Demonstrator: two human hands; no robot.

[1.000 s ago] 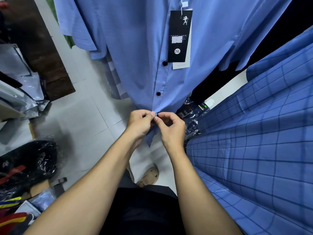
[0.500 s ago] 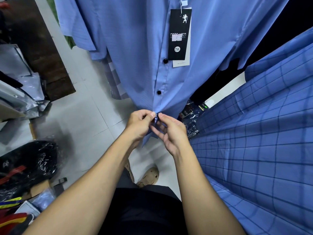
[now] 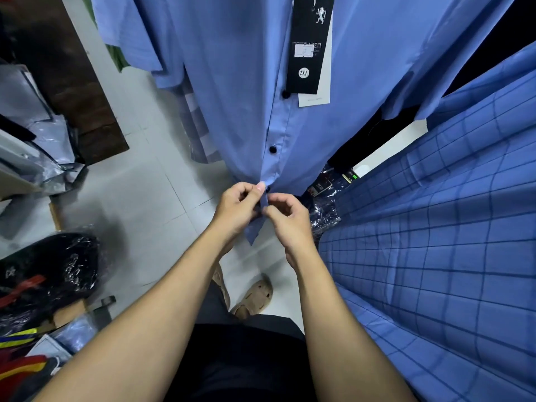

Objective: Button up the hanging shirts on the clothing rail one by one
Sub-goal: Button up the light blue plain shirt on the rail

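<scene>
A plain light blue shirt point(image 3: 240, 91) hangs straight ahead with a black size tag point(image 3: 309, 44) on its front. Two black buttons point(image 3: 272, 149) on the placket are closed, and a third black button point(image 3: 268, 188) shows just above my fingers. My left hand point(image 3: 237, 210) pinches the placket's left edge near the hem, thumb up by that button. My right hand point(image 3: 287, 219) pinches the placket from the right, a little lower. The hem tip point(image 3: 253, 233) hangs between my wrists.
A blue checked shirt point(image 3: 441, 256) hangs close on the right. Plastic-wrapped garments point(image 3: 43, 274) and bags pile up on the left over the white tiled floor point(image 3: 139, 198). More packaged items point(image 3: 324, 216) lie beneath the shirts. My sandalled foot point(image 3: 255, 297) stands below.
My right hand slid slightly down the placket and curled its fingers again. The lowest black button now shows above my fingertips. My left hand stays in place.
</scene>
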